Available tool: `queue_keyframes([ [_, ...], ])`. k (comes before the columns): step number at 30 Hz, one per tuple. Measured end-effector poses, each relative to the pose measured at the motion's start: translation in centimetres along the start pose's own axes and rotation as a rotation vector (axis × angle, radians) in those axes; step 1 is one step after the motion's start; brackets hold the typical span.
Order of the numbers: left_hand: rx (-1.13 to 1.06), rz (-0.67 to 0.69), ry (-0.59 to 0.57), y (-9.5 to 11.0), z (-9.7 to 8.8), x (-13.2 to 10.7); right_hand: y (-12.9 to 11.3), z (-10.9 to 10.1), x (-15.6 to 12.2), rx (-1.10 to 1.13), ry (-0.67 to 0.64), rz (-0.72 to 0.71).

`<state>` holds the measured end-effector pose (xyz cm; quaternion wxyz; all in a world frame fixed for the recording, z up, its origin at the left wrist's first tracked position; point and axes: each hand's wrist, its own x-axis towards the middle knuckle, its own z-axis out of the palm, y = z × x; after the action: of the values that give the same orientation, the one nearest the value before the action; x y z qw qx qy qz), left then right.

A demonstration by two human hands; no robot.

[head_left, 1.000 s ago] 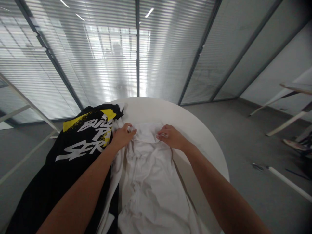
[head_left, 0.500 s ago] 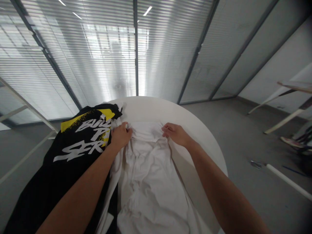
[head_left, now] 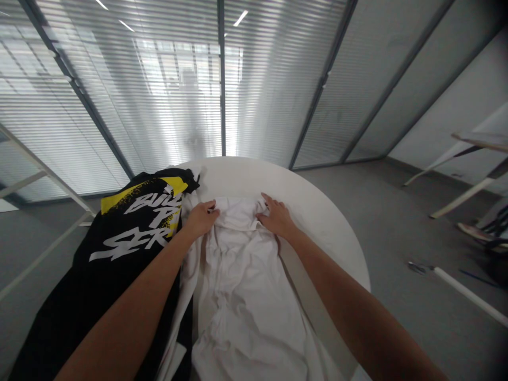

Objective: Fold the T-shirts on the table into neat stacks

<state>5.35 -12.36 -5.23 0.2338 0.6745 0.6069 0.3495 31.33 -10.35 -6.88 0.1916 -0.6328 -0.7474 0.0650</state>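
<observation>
Tabletop (head_left: 317, 211): left hand (head_left: 200, 217), right hand (head_left: 275, 216) palm-down on shirt (head_left: 242, 275).

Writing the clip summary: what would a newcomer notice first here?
Two bare forearms reach to the far end of a crumpled white garment on a round white table, left hand and right hand on its top edge. Beside it on the left lies a black shirt with a yellow panel and white lettering.

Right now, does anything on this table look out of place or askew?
The black printed T-shirt appears to drape over the round white table's left edge. The wrinkled white shirt beside it is rumpled. Nothing looks damaged.
</observation>
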Motion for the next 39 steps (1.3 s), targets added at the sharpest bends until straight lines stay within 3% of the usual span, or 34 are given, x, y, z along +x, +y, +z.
queue_keyframes([
  [5,-0.135,-0.030,0.044,-0.3,-0.2,0.3,-1.0,-0.4,-0.8,0.014,0.027,0.036],
  [10,-0.373,0.013,-0.010,0.1,-0.4,0.3,-1.3,0.3,-0.7,0.026,0.078,0.150],
  [15,-0.475,-0.065,-0.016,0.4,-0.9,-0.1,-0.9,0.1,-0.1,0.079,0.066,0.232],
  [19,-0.464,-0.169,-0.012,0.8,-1.3,-0.3,-0.6,-0.2,0.2,0.116,0.079,0.179],
  [24,-0.696,-0.213,-0.046,1.5,-1.5,-0.5,-0.1,-0.8,0.7,0.226,0.094,0.044],
  [29,-0.830,-0.184,-0.100,1.5,-1.8,-0.7,-0.2,-2.2,0.5,0.473,0.106,0.010],
  [34,-0.961,-0.102,-0.107,1.8,-2.3,-0.7,-1.4,-4.1,-0.6,0.925,0.046,0.186],
  [39,-1.126,-0.003,-0.033,2.2,-2.5,-0.6,-2.0,-5.2,-1.1,1.254,0.006,0.114],
])
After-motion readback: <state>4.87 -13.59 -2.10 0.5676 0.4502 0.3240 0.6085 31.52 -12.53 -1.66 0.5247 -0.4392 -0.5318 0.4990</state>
